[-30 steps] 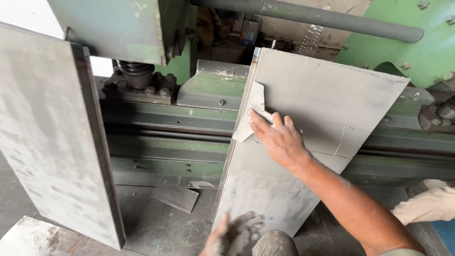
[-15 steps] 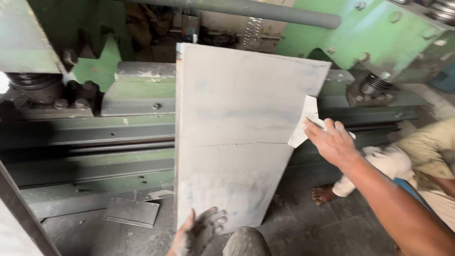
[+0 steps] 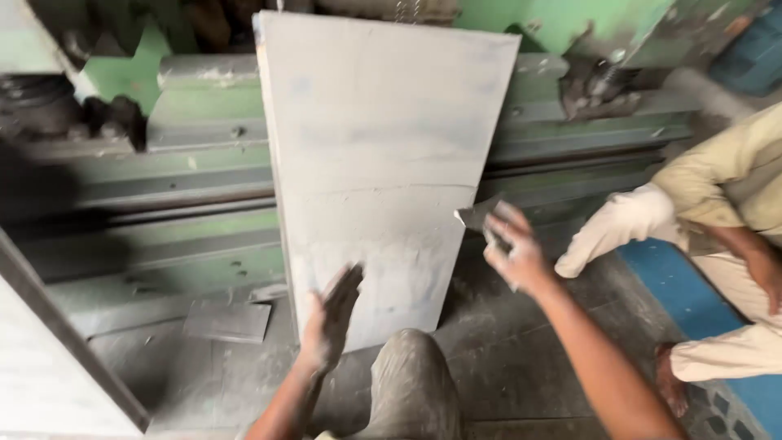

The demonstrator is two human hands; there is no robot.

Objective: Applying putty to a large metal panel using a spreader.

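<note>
A: State the position of the sheet (image 3: 383, 163).

B: The sheet is a grey rectangular panel. It stands on its short edge on the floor (image 3: 505, 358) and leans back against the green machine (image 3: 204, 163). It fills the centre of the view, from 12 o'clock down to the middle.

A: State the condition of the left hand (image 3: 332, 316).

B: Released. The palm is flat, fingers extended. It sits at 7 o'clock of the sheet, at the lower front face. Contact with the face cannot be confirmed because of blur.

A: And the right hand (image 3: 511, 244)?

B: Grasping. The fingers are clenched on a small grey abrasive pad (image 3: 481, 217). The hand is at 4 o'clock of the sheet, just beside its right edge. The pad's corner reaches that edge.

A: List the surrounding items.

B: A knee (image 3: 411, 379) in dusty grey cloth is at 6 o'clock, just in front of the sheet's base. A small flat plate (image 3: 228, 320) lies on the floor at 8 o'clock. A second large panel (image 3: 49, 358) leans at the far 8 o'clock edge of the view. A seated person (image 3: 725, 212) in pale clothing is at 3 o'clock, well apart from the sheet, with a bare foot (image 3: 669, 383) on the floor beside a blue mat (image 3: 692, 301).
</note>
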